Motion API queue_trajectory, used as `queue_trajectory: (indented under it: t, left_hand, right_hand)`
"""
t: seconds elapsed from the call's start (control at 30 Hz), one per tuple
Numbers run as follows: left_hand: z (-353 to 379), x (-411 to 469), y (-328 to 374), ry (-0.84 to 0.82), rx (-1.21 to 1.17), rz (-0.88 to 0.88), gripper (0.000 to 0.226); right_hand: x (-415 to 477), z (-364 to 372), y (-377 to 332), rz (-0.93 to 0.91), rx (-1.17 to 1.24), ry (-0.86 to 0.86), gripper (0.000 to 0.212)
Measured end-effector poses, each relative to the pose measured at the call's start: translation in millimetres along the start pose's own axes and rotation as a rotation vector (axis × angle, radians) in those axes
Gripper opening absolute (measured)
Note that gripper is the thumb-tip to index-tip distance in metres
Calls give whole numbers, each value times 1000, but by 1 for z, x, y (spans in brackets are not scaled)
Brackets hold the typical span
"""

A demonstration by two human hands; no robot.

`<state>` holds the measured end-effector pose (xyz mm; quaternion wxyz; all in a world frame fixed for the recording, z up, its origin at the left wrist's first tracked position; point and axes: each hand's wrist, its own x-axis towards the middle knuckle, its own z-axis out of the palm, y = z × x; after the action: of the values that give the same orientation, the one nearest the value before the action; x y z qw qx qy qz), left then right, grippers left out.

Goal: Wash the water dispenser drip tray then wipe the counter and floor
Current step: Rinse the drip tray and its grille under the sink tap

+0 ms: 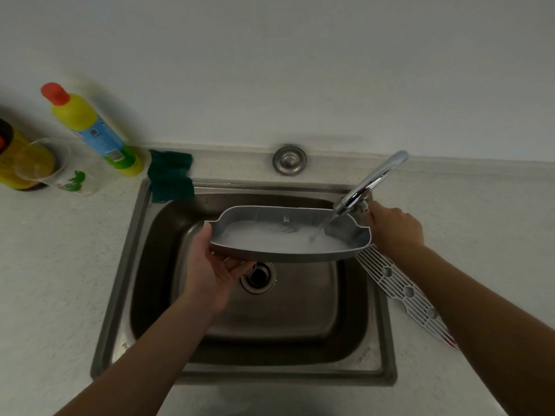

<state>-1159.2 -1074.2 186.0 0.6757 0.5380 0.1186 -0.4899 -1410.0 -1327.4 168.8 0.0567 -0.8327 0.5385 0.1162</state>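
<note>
Over the sink (120, 280), the left hand (210, 265) grips the crosswise drip tray (288, 254) by its left end while the right hand (396, 226) pinches the faucet handle (364, 206) beside its right end.

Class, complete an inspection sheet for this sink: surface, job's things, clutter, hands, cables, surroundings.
Surface: pale speckled counter around a steel sink.
Job's things: grey drip tray held over the sink, foamy water in it, tap running into it; white grille on the sink's right rim.
Clutter: green cloth, yellow bottle, clear cup, dark bottle, back left.
Hands: left hand has a grip on the tray's left end; right hand at the tap's base, its grip unclear.
Cables: nothing seen.
Surroundings: plain white wall.
</note>
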Motion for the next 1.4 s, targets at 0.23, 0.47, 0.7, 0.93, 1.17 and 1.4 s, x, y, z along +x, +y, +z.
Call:
queue_trajectory:
  t: [0.23, 0.47, 0.7, 0.93, 1.17, 1.4]
  left_hand:
    - [-8, 17, -17, -17, -17, -64, 52]
    - [2, 49, -50, 41, 190, -258, 41]
    - [0, 59, -45, 91, 608, -153, 29]
    - [-14, 34, 14, 60, 806, 317, 23]
    - [-27, -2, 42, -48, 840, 634, 40]
    - [-48, 13, 11, 45, 708, 412, 55]
  right_hand:
    - [-67, -33, -25, 418, 1207, -252, 55]
    - [-120, -49, -39, 392, 1279, -83, 52]
    - [-124, -45, -30, 430, 1202, -89, 44]
    - [-96, -10, -50, 870, 1790, -321, 16]
    - [-63, 14, -83, 829, 1814, -361, 15]
    - [-65, 10, -85, 467, 1178, -67, 17]
